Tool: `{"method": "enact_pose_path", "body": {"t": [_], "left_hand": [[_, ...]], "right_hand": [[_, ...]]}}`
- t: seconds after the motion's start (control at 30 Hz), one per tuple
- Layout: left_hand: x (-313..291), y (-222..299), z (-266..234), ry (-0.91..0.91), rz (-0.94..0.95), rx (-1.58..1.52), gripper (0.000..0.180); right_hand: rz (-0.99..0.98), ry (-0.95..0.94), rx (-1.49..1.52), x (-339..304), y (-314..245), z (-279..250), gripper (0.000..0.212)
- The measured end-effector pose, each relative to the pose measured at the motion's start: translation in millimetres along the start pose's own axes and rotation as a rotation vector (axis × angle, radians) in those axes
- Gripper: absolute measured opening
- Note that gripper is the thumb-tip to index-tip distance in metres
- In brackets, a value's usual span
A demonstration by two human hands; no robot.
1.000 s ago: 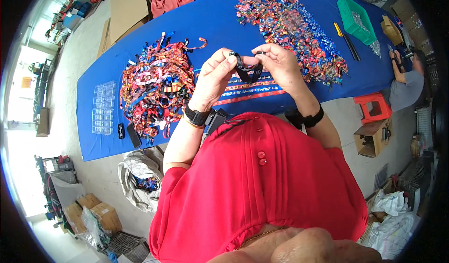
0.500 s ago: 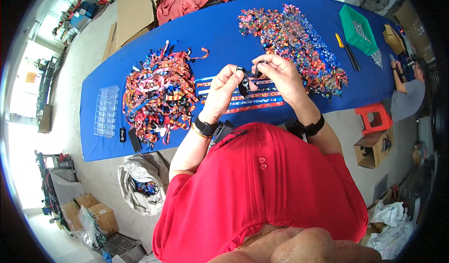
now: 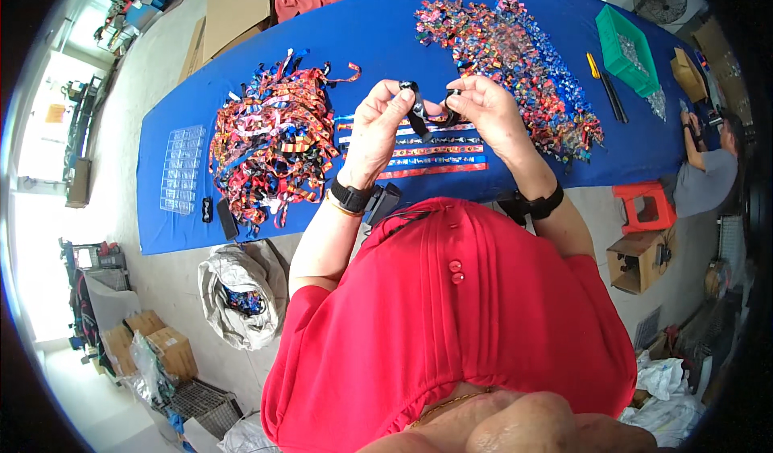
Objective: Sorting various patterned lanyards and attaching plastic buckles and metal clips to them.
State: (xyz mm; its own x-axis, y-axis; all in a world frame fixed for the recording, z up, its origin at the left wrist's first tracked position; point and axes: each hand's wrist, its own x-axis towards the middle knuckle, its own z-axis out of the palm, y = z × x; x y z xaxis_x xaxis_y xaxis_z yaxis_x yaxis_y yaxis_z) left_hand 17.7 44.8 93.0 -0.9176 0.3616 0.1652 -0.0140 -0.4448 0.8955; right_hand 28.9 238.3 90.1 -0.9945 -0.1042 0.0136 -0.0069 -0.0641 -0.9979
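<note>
A black patterned ribbon strap point(image 3: 417, 115) is held up between my two hands, over the middle of the blue table. My left hand point(image 3: 378, 127) pinches one part of it between thumb and fingers, and a dark end hangs below. My right hand point(image 3: 487, 115) pinches another part of the black strap a short way to the right. Under my hands several flat printed ribbon strips point(image 3: 439, 161) lie side by side in rows. Left of them is a tangled heap of colourful ribbon straps point(image 3: 274, 143). A wide pile of small folded ribbon pieces point(image 3: 515, 66) spreads at the far right.
A clear compartment tray point(image 3: 183, 169) lies at the table's left end. Yellow and black tools point(image 3: 605, 86) rest beside a green bin point(image 3: 626, 49) at right. A co-worker point(image 3: 708, 167) sits at the right end, near a red stool point(image 3: 644, 206). A sack point(image 3: 241, 296) stands on the floor.
Both hands have shifted slightly upward in the picture, still gripping the black strap. The table and its contents appear a little higher too, as the view has tilted.
</note>
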Motion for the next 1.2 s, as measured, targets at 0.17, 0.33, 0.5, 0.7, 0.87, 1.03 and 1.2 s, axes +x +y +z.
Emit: {"method": "enact_pose_path", "body": {"t": [0.17,0.33,0.5,0.7,0.87,1.03,1.2], "left_hand": [[-6.2,-1.0,-3.3,0.006,-0.018,0.001,0.009],[-11.3,2.9,-6.9,0.018,-0.022,-0.009,0.010],[-14.4,8.9,-11.8,0.005,-0.025,0.004,0.009],[-12.1,14.0,-28.3,-0.035,-0.099,0.041,0.006],[-10.5,27.3,-24.8,-0.094,-0.160,-0.108,0.007],[-7.9,21.5,-41.6,-0.164,-0.184,-0.006,0.006],[-10.2,20.6,-43.5,-0.174,-0.177,0.032,0.007]], "right_hand": [[-0.032,-0.024,0.004,-3.4,-3.4,3.4,0.022],[-0.044,-0.033,-0.057,-4.6,-3.6,9.9,0.022],[-0.044,-0.032,-0.040,-6.1,-4.5,19.1,0.022],[-0.120,-0.014,-0.005,-4.1,-2.3,32.4,0.020],[-0.152,0.016,0.019,-1.1,2.3,37.9,0.019],[-0.164,0.038,0.071,-5.5,-2.4,47.3,0.018],[-0.126,0.054,0.105,-13.1,-3.8,54.7,0.015]]}}
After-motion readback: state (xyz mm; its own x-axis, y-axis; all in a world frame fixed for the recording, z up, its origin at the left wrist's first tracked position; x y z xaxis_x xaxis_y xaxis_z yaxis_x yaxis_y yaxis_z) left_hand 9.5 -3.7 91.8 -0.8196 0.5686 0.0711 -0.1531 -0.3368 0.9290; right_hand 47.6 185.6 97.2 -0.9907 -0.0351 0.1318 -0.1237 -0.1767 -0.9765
